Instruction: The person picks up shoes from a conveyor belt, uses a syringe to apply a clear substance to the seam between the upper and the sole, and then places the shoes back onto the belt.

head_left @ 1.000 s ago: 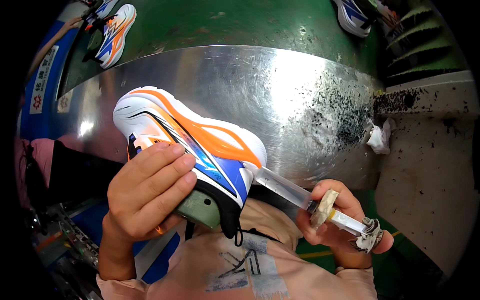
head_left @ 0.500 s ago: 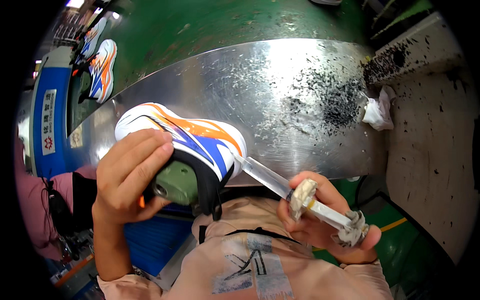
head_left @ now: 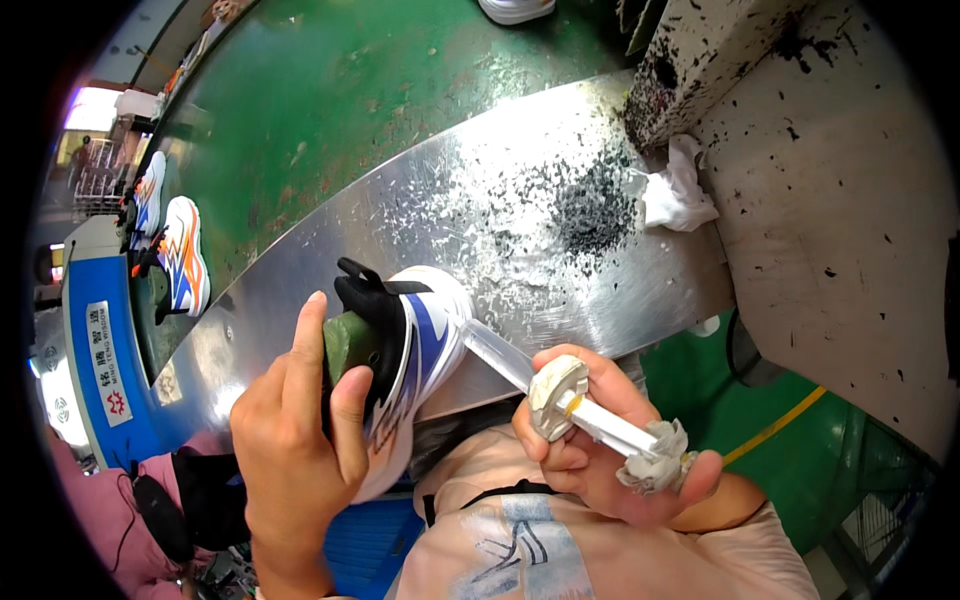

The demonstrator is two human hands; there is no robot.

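We have our left hand closed around a white sneaker with blue and orange markings, gripping it at the heel end: the fingers wrap over the black collar and the green last that sits inside the shoe, the index finger stretched up along the last. The shoe is held up in the air in front of our chest, just over the near edge of the curved steel table, toe pointing up and away from us.

Our right hand is clenched around a clear syringe-like applicator, its plunger and flange caked with dried whitish glue. The thumb and fingers fold tight round the barrel, and the clear tip rests against the side of the sneaker near its sole edge. The forearm comes in from the lower right, wrist bent so the tool slants up to the left.

On the steel table a patch of black specks lies toward its right end, with a crumpled white rag at the right edge, next to a spattered grey block. The middle of the steel sheet beyond the shoe is bare metal. Behind it runs a green belt, with two more sneakers at its far left end.
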